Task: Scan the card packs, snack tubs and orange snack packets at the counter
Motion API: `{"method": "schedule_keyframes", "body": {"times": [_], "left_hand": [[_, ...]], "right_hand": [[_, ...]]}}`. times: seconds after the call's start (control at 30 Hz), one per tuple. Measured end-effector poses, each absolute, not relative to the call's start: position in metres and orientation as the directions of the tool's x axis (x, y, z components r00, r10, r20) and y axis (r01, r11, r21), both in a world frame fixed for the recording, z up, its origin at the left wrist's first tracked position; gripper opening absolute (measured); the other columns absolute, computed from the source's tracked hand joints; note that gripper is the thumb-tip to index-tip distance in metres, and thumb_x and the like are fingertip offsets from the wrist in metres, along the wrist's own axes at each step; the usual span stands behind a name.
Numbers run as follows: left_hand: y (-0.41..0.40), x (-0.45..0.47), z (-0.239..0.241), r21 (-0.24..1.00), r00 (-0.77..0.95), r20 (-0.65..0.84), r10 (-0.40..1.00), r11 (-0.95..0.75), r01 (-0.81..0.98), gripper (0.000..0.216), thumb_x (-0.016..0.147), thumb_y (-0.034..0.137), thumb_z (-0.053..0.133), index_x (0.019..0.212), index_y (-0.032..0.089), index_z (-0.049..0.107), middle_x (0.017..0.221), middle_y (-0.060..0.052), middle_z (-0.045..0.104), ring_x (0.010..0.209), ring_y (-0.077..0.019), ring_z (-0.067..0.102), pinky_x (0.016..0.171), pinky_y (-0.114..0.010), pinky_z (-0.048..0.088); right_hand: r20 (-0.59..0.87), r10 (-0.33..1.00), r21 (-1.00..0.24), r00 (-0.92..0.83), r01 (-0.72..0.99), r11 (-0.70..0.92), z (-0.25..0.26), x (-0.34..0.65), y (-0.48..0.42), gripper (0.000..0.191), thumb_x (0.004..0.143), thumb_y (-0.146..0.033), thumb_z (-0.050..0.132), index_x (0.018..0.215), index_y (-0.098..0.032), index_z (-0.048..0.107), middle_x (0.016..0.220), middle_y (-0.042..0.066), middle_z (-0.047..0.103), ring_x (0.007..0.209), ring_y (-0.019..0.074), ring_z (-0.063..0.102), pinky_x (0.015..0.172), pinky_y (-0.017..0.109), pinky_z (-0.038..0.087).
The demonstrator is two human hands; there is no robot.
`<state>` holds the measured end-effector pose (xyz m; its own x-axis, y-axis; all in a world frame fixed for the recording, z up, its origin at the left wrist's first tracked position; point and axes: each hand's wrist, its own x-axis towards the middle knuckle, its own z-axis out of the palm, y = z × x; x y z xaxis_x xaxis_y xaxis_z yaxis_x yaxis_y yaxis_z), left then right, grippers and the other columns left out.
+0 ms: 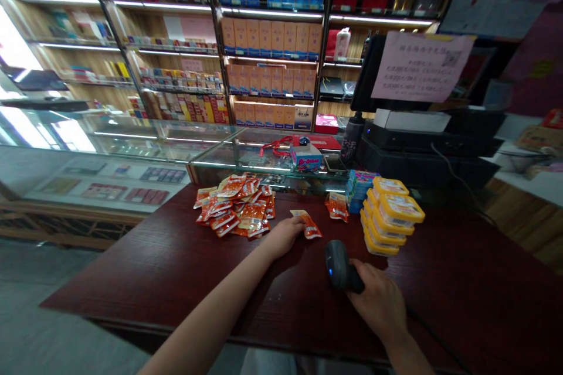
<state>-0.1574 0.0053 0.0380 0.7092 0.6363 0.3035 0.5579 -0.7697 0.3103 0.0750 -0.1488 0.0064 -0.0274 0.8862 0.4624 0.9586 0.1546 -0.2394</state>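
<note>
- Dark reddish-brown surface [290, 310]; a heap of orange packets [240, 206] at its left, a stack of yellow tubs [390, 215] at its right;
- Left hand [285, 238]: fingers touch a single orange packet [311, 227], right of the heap; I cannot tell whether they grip it;
- Right hand [380, 300]: fingers wrapped around a black scanner [338, 263] over the surface;
- Beyond: a glass display case [246, 149] and lit shelves [272, 13] of boxes [271, 38].

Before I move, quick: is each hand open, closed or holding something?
Left hand: touching an orange packet; whether its grip is closed can't be told.
Right hand: closed, holding a black scanner.
</note>
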Motion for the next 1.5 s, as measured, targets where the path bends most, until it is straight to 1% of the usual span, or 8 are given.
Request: {"method": "schedule_keyframes", "body": {"times": [0.17,0.4,0.57,0.83,1.03,1.17,1.3,1.5], "left_hand": [[0.031,-0.133,0.044,0.298,0.649,0.264,0.713,-0.701,0.649,0.038,0.084,0.008,0.043,0.110,0.019,0.067,0.126,-0.008,0.061,0.113,-0.0213,0.058,0.100,-0.033,0.042],[0.022,-0.113,0.034,0.210,0.564,0.252,0.786,-0.613,0.761,0.029,0.086,0.040,0.055,0.104,0.021,0.068,0.108,-0.009,0.065,0.101,-0.0238,0.059,0.089,-0.035,0.046],[0.033,-0.093,0.028,0.200,0.457,0.241,0.856,-0.504,0.840,0.026,0.087,0.029,0.054,0.108,0.020,0.065,0.117,-0.011,0.062,0.110,-0.0252,0.054,0.092,-0.037,0.045],[0.039,-0.091,0.028,0.317,0.471,0.265,0.841,-0.537,0.782,0.039,0.083,0.024,0.058,0.122,0.018,0.058,0.135,-0.015,0.051,0.131,-0.0321,0.039,0.107,-0.050,0.033],[0.010,-0.136,0.039,0.303,0.400,0.399,0.825,-0.530,0.792,0.030,0.082,0.021,0.057,0.111,0.019,0.065,0.119,-0.011,0.059,0.113,-0.0263,0.050,0.099,-0.041,0.041],[-0.011,-0.174,0.050,0.280,0.180,0.505,0.844,-0.358,0.891,0.024,0.088,0.025,0.047,0.102,0.022,0.066,0.105,-0.009,0.061,0.103,-0.0255,0.051,0.092,-0.041,0.041],[-0.023,-0.201,0.053,0.245,-0.086,0.570,0.817,-0.069,0.967,0.026,0.087,0.032,0.048,0.103,0.019,0.064,0.112,-0.014,0.058,0.111,-0.0325,0.046,0.096,-0.050,0.034],[-0.020,-0.209,0.045,0.269,-0.273,0.536,0.799,0.145,0.952,0.054,0.079,0.049,0.058,0.117,0.011,0.053,0.114,-0.021,0.057,0.119,-0.0385,0.041,0.100,-0.055,0.026]], "right_hand": [[0.449,0.893,-0.259,-0.030,0.952,0.162,0.005,0.076,-0.147,0.032,0.076,-0.016,0.057,0.108,-0.021,0.060,0.087,0.003,0.069,0.082,0.0222,0.064,0.074,0.032,0.041],[0.481,0.876,-0.244,-0.046,0.952,0.183,0.002,0.077,-0.146,0.030,0.078,-0.019,0.058,0.108,-0.020,0.060,0.083,0.002,0.067,0.079,0.0215,0.063,0.072,0.032,0.040],[0.467,0.884,-0.235,-0.031,0.959,0.158,0.004,0.076,-0.145,0.032,0.077,-0.017,0.058,0.108,-0.020,0.060,0.084,0.002,0.068,0.080,0.0215,0.064,0.072,0.032,0.040],[0.455,0.890,-0.219,-0.034,0.964,0.149,0.006,0.077,-0.147,0.029,0.079,-0.020,0.055,0.108,-0.022,0.060,0.086,0.003,0.069,0.080,0.0215,0.064,0.072,0.032,0.042],[0.458,0.888,-0.223,-0.043,0.961,0.162,0.005,0.078,-0.149,0.031,0.079,-0.020,0.053,0.110,-0.021,0.059,0.089,0.004,0.070,0.083,0.0229,0.065,0.073,0.033,0.043],[0.453,0.891,-0.240,-0.035,0.958,0.159,0.004,0.078,-0.151,0.031,0.079,-0.021,0.052,0.109,-0.022,0.059,0.091,0.004,0.070,0.084,0.0230,0.066,0.073,0.033,0.044],[0.474,0.880,-0.245,-0.039,0.954,0.174,0.000,0.080,-0.150,0.032,0.081,-0.024,0.051,0.111,-0.023,0.059,0.093,0.004,0.071,0.084,0.0230,0.066,0.073,0.033,0.044],[0.452,0.889,-0.212,-0.078,0.958,0.192,0.001,0.082,-0.150,0.031,0.080,-0.028,0.054,0.110,-0.022,0.061,0.094,0.005,0.072,0.085,0.0237,0.067,0.071,0.033,0.046]]}}
